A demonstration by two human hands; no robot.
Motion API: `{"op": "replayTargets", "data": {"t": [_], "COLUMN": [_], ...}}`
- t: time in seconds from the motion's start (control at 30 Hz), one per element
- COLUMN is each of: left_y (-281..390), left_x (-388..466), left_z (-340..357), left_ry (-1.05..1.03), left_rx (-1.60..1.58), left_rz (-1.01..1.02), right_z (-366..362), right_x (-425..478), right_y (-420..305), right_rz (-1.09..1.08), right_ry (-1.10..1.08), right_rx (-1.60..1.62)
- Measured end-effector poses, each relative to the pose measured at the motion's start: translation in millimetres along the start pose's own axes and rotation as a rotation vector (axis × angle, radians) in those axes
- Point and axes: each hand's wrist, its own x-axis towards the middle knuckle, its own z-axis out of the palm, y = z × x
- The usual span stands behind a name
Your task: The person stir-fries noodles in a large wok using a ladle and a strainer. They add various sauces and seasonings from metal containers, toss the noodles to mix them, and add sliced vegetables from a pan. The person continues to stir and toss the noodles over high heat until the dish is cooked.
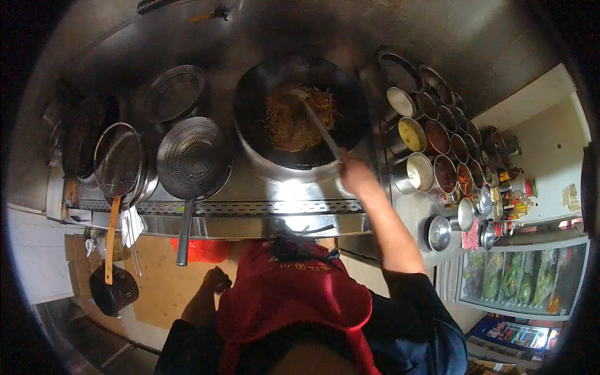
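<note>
My right hand (356, 174) grips the handle of a long-handled wok utensil (320, 124), which slants down into a dark wok (251, 126). Its head lies among a brown mass of thin strands of food (286, 126), perhaps noodles, in the bottom of the wok; whether it is a ladle or a spatula is not clear. Down by my left side, next to the red apron (290, 300), my left hand (217, 280) hangs below the stove's front edge in shadow. Its fingers look curled, but I cannot see whether they hold anything.
Left of the wok, a perforated metal strainer (191, 157) and a wooden-handled mesh skimmer (119, 159) rest with handles jutting over the stove's front edge (253, 227). Several metal containers of seasonings, including a yellow one (412, 136), crowd the right counter. A glass-fronted fridge (522, 281) holds vegetables.
</note>
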Motion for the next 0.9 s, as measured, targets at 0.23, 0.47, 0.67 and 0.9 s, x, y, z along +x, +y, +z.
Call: {"op": "replayTargets", "data": {"t": [0.23,0.47,0.67,0.9], "left_y": [76,16,71,-5], "left_x": [-1,25,-39,-1], "left_z": [-74,-2,-3,79], "left_ry": [0.128,-0.168,0.100,-0.029], "left_rx": [-0.085,-0.039,0.420,0.389], "left_rz": [0.274,0.429,0.225,0.264], "right_z": [-82,-1,-80,-3], "right_x": [-120,-25,-104,-5], "right_y": [25,16,56,27], "right_rz": [-0.002,-0.002,0.013,0.029], "right_ry": [-0.114,-0.001,-0.062,-0.127], "right_rx": [-0.013,0.046,-0.007,-0.048]}}
